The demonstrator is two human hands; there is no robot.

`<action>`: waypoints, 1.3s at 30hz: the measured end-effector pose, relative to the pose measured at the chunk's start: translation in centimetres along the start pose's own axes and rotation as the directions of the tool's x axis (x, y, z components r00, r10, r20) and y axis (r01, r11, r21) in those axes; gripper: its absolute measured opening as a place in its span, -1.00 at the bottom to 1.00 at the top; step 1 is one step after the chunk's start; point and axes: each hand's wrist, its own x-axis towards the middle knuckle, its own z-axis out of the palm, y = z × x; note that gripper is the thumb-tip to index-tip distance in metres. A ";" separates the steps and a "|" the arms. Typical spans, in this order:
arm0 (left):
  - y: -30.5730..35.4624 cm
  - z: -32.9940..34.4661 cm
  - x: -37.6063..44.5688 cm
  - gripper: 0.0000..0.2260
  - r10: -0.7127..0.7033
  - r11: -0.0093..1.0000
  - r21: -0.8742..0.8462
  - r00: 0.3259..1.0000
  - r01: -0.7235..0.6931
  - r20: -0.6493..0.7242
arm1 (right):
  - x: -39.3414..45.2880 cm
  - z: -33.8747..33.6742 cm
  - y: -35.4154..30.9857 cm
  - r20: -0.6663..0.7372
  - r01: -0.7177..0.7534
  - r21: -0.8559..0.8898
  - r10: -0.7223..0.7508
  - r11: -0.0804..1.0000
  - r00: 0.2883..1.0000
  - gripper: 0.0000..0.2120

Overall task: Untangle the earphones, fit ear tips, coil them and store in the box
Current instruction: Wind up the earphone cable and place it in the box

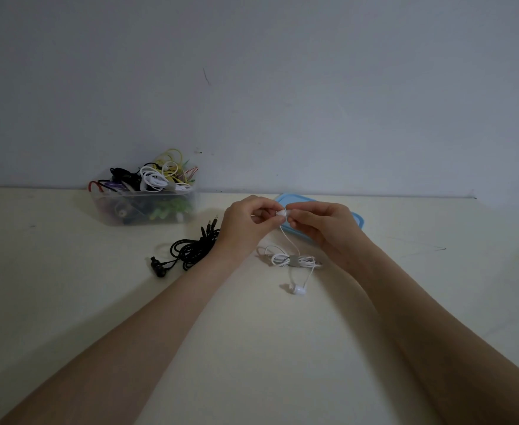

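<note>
Both hands are raised over the middle of the table and meet at one white earbud (pixel 282 212). My left hand (pixel 246 223) pinches its left side, and my right hand (pixel 322 223) pinches its right side with fingertips. The earbud's thin white wire drops to a coiled white earphone bundle (pixel 292 259) held by a grey tie on the table. The second white earbud (pixel 297 289) lies loose in front of that bundle. A clear plastic box (pixel 143 207) heaped with tangled earphones of several colours stands at the back left.
Black earphones (pixel 187 251) lie loosely coiled left of my left wrist, their plugs pointing at the box. A light blue lid (pixel 295 200) lies flat behind my hands. The cream table (pixel 68 286) meets a grey wall at the back.
</note>
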 end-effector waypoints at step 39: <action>-0.2 -0.9 0.1 -0.82 -0.116 0.943 0.325 0.988 0.079 0.098 | -1.7 3.5 -4.7 0.247 0.265 -0.962 0.593 0.058 0.766 -0.83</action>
